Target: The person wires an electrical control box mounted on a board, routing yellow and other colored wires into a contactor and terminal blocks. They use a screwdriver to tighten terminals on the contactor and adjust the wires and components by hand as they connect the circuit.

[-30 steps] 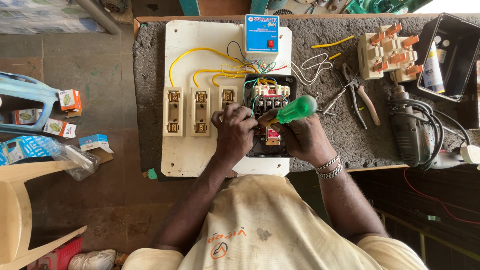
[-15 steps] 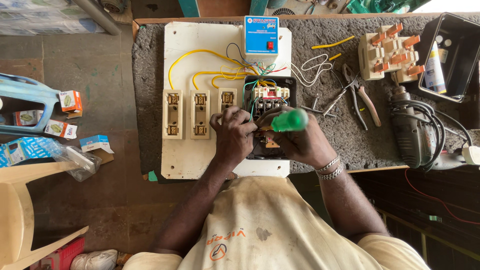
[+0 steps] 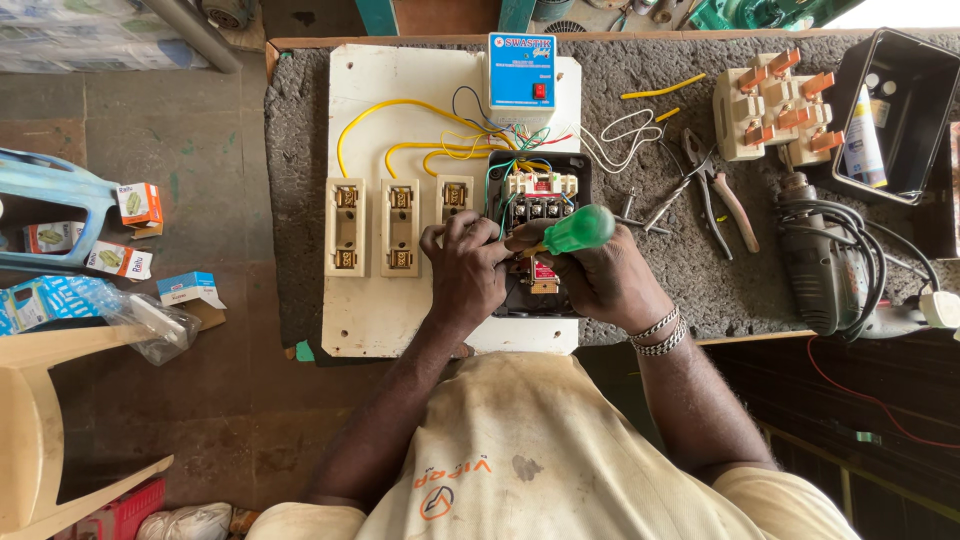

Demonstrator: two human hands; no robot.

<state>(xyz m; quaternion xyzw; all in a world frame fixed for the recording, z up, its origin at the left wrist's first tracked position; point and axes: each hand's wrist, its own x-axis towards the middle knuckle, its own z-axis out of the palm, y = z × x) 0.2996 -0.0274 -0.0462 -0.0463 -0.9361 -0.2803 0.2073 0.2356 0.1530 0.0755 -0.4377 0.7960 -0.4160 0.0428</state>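
Since the earlier frame the green-handled screwdriver (image 3: 577,229) has tipped upright. The right hand (image 3: 600,275) grips it closed; the left hand (image 3: 466,270) pinches wires at the black plastic starter box (image 3: 537,235), frame centre. Yellow wires (image 3: 400,125) already reach the three cream fuse holders (image 3: 398,226); the starter's terminals remain open.

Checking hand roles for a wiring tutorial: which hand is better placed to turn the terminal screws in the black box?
The right hand: it already grips the green-handled screwdriver over the black box. The left hand rests beside the box, bracing.
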